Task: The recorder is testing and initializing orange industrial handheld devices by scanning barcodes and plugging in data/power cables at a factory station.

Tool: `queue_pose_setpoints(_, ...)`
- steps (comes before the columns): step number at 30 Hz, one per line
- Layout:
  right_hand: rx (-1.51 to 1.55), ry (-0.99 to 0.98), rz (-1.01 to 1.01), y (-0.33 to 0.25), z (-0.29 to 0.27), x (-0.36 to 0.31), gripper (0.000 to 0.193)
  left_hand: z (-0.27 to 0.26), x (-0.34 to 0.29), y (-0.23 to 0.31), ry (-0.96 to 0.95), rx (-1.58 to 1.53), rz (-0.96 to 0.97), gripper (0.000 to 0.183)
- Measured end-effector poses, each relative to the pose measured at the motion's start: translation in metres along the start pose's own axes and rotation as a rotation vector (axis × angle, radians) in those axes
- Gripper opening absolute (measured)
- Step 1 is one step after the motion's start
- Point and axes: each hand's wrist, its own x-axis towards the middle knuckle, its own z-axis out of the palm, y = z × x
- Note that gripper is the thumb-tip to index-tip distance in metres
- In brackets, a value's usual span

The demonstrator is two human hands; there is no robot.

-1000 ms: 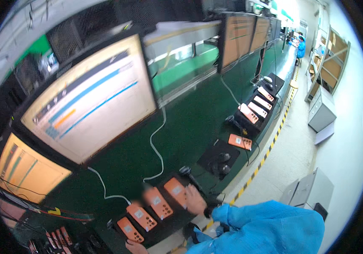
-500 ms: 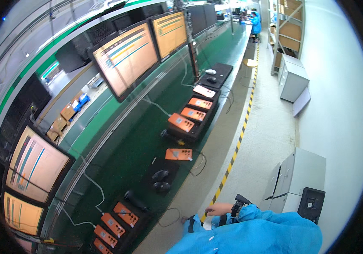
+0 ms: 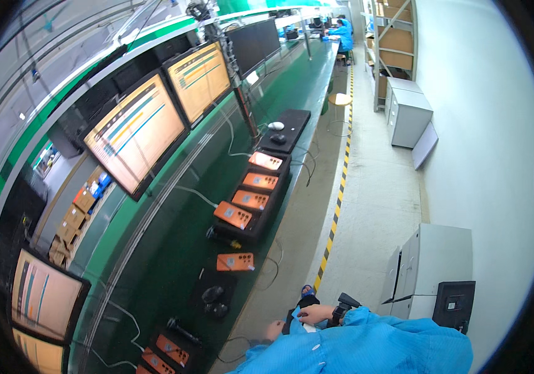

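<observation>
My right hand (image 3: 317,313) is low in front of my blue smock (image 3: 367,346), a black device strapped on its wrist. Its fingers look loosely stretched, with no object visible in them; a scrap of white shows just under them. A small skin-toned patch left of it may be my left hand, but no fingers can be made out there. Away from both hands, a single orange phone (image 3: 236,262) lies on the green bench (image 3: 173,249). Several more orange phones, one of them (image 3: 233,215) on a cable, rest in a black tray (image 3: 261,227).
A second tray with orange phones (image 3: 172,350) is at the lower left. Lit monitors (image 3: 136,134) line the bench's far side. Yellow-black tape (image 3: 335,218) runs along the aisle. Grey cabinets (image 3: 435,262), a stool (image 3: 340,100) and shelving (image 3: 396,50) stand there; a person in blue (image 3: 344,34) sits far off.
The whole view has swung, so the bench, phones and monitors sit further left and lower. My right hand has shifted slightly, and a sandalled foot now shows beyond it.
</observation>
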Motion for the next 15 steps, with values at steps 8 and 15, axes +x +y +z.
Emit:
queue_pose_setpoints(8, 0.334, 0.244, -0.012, 0.143, -0.09, 0.019, 0.038, 0.015, 0.106, 0.108, -0.161, 0.383, -0.024, 0.051)
queue_pose_setpoints(15, 0.656, 0.718, 0.826, 0.332, -0.113, -0.115, 0.033, 0.032, 0.243, 0.203, -0.341, 0.529, 0.166, 0.052)
